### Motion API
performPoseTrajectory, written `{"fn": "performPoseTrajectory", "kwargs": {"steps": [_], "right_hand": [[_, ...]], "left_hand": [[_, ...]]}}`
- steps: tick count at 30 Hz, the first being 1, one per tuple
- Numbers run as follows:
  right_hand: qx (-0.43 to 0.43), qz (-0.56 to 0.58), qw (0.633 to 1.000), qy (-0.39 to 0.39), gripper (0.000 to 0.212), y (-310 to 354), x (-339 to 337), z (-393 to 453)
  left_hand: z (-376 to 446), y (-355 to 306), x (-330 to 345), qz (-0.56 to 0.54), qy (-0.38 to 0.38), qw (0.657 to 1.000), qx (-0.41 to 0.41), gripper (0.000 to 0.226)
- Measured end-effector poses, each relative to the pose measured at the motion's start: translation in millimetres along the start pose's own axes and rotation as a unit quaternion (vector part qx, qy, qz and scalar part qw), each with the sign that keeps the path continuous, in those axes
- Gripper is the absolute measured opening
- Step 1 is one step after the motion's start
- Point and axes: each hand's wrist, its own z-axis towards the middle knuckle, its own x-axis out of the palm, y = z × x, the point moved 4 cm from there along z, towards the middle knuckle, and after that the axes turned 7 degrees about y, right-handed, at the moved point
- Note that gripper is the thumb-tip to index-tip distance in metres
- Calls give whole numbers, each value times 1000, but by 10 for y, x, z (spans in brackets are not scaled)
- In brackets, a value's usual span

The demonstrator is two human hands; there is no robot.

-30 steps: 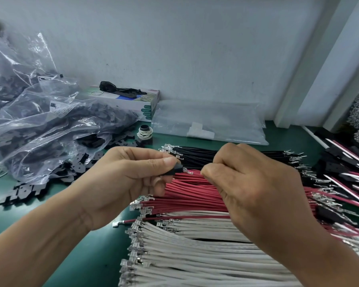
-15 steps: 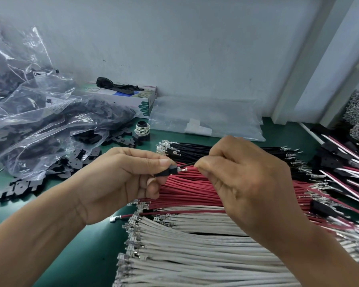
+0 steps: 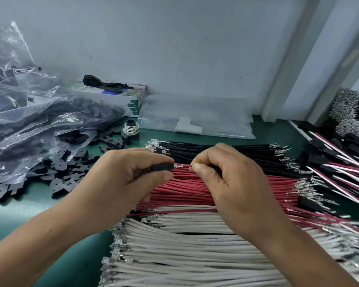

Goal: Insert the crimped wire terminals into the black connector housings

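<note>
My left hand [image 3: 120,179] pinches a small black connector housing [image 3: 162,167] between thumb and forefinger. My right hand [image 3: 226,183] pinches a red wire [image 3: 187,166] just behind its silver crimped terminal [image 3: 178,165]. The terminal's tip meets the housing's open end; how deep it sits is hidden. Both hands hover above bundles of black wires [image 3: 216,150], red wires [image 3: 184,187] and white wires [image 3: 184,255] lying on the green table [image 3: 13,216].
Loose black housings [image 3: 64,168] lie scattered at the left beside clear plastic bags [image 3: 35,121] of more. A box [image 3: 120,96], a small spool [image 3: 131,128] and a flat clear bag [image 3: 195,119] sit by the wall. Assembled wire sets [image 3: 340,162] pile at the right.
The hands have shifted slightly and the terminal between them is now plainly visible at the housing's mouth; the camera view has dropped a little.
</note>
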Motion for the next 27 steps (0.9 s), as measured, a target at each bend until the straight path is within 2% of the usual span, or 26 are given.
{"fn": "performPoseTrajectory", "kwargs": {"steps": [4, 6, 9, 13, 16, 22, 27], "right_hand": [[-15, 73, 995, 72, 14, -8, -75, 16], [-7, 95, 990, 105, 15, -17, -83, 24], [32, 132, 984, 117, 16, -34, -21, 13], [31, 117, 990, 74, 16, 2, 55, -11], [13, 94, 995, 16, 12, 12, 11, -33], [-64, -6, 997, -45, 11, 89, -33, -76], [-107, -33, 992, -65, 13, 217, 52, -67]], "left_hand": [[27, 36, -8, -191, 56, 979, -33, 24], [15, 41, -15, -189, 76, 978, -39, 29], [-4, 18, 6, -136, 58, 989, -10, 21], [-12, -14, 76, -76, 24, 997, 12, 18], [11, 3, 58, -179, -25, 983, -27, 27], [38, 5, 36, -254, 23, 966, -46, 22], [28, 1, 25, -289, 20, 956, -50, 23]]}}
